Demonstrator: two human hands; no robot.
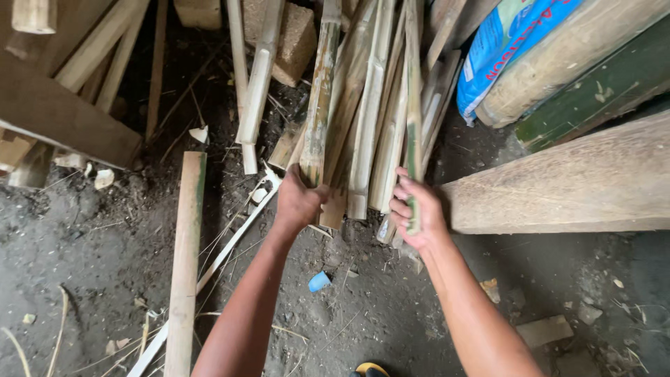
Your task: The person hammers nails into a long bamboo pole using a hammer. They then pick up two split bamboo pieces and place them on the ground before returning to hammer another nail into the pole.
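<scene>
1. Nearest the camera: a dark shoe toe with a yellow edge (370, 368) at the bottom rim, on the dirt floor (84, 258).
2. Just beyond, between the two forearms: a small blue scrap (319, 281) lying on the dirt, among loose straw and chips.
3. To the left: a long flat wooden slat (185, 258) lying lengthwise on the floor, with a thin pale strip (234, 241) crossing beside it.
4. Left hand (299, 202): fingers curled tight round the lower end of a mottled split bamboo piece (319, 98), seen from the back of the hand.
5. Right hand (415, 213): fingers wrapped and pressed together round a narrow green-edged bamboo strip (413, 105), thumb side up.
6. Both held pieces part of a leaning bundle of bamboo strips (373, 119), packed close and touching one another.
7. Right of the bundle, pressing near the right hand: a thick rough timber beam (572, 185).
8. Farther back right: a blue and white sack (502, 49) beside a large bamboo trunk (579, 59).
9. Far left: a dark plank (59, 115) and more slanting sticks.
</scene>
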